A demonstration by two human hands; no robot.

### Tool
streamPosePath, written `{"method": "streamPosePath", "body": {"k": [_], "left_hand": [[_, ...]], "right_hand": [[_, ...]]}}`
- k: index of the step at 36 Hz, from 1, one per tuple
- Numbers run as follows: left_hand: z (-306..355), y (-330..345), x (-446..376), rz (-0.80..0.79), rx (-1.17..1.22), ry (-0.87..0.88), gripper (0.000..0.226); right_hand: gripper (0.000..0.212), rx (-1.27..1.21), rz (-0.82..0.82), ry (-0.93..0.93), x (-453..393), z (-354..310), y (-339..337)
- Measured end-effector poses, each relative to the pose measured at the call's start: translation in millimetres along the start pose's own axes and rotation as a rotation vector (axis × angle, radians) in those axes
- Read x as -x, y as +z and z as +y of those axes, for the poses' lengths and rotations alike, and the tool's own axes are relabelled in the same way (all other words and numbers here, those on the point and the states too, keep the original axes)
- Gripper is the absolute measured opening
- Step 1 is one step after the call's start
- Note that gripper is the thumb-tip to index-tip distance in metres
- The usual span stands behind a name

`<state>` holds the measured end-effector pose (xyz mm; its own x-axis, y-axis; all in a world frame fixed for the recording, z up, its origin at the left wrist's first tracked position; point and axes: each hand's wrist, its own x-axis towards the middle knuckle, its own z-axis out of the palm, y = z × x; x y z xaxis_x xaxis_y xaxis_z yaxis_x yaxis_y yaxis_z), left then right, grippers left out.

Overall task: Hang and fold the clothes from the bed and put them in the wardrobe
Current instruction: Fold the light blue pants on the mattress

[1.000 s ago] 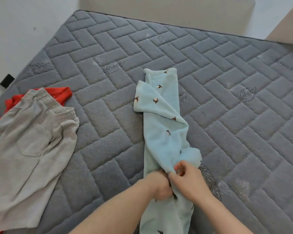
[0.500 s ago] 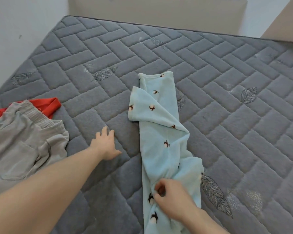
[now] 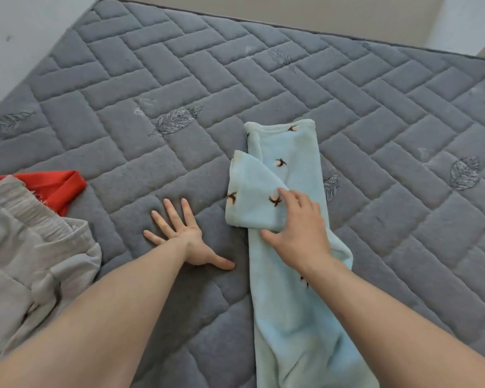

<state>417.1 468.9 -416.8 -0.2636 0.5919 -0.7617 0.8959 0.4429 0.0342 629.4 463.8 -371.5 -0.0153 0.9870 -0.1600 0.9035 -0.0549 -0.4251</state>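
Note:
A long light-blue fleece garment (image 3: 291, 317) with small brown prints lies lengthwise on the grey quilted mattress (image 3: 389, 152). Its upper-left flap is folded over to the left. My right hand (image 3: 300, 228) lies on that flap, fingers spread over the cloth and thumb at the flap's lower edge. My left hand (image 3: 184, 236) rests flat on the mattress to the left of the garment, fingers spread, holding nothing. Grey trousers (image 3: 25, 261) lie at the left edge on top of a red garment (image 3: 58, 186).
A pale wall runs along the mattress's left side and a beige headboard (image 3: 291, 9) stands behind its far edge. Bare mattress stretches to the right and behind the blue garment.
My left hand left the blue garment and came down flat on the mattress. My right hand moved up from the garment's lower part onto the folded flap. The view shifted closer.

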Motion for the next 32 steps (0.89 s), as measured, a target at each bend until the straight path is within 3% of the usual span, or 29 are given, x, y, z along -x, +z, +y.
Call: {"method": "streamPosePath", "body": {"k": [3,6,7,12,18,20,23,25,28,32], "left_hand": [[2,-4,-1,-0.048,0.009,-0.019,0.192],[2,-7,-2,-0.078,0.019,-0.017,0.192],[2,-8,-2,-0.087,0.021,-0.016,0.192],[4,-15,-2,-0.124,0.041,-0.018,0.192],[6,-16,-3,-0.134,0.051,-0.036,0.194],[6,-15,-4,-0.134,0.051,-0.042,0.195],[7,-14,-6,-0.133,0.047,-0.048,0.196],[8,-14,-5,-0.130,0.045,-0.048,0.196],[8,-14,-5,-0.129,0.037,-0.046,0.196],[8,-16,-3,-0.130,0.032,-0.043,0.195]], "right_hand": [[0.070,0.125,-0.126,0.032,-17,-1,12],[0.021,-0.071,0.023,0.077,-28,1,5],[0.014,-0.207,0.089,0.101,-31,0,-3],[0.033,-0.820,0.234,0.144,-52,-13,-70],[0.030,-1.085,0.122,0.371,-108,-32,-115],[0.029,-0.996,0.125,0.373,-128,-29,-110],[0.028,-0.616,0.145,0.320,-145,-6,-87],[0.022,-0.428,0.084,0.408,-146,13,-70],[0.057,-0.406,0.040,0.585,-138,29,-52],[0.082,-0.312,0.159,0.455,-131,30,-35]]}}
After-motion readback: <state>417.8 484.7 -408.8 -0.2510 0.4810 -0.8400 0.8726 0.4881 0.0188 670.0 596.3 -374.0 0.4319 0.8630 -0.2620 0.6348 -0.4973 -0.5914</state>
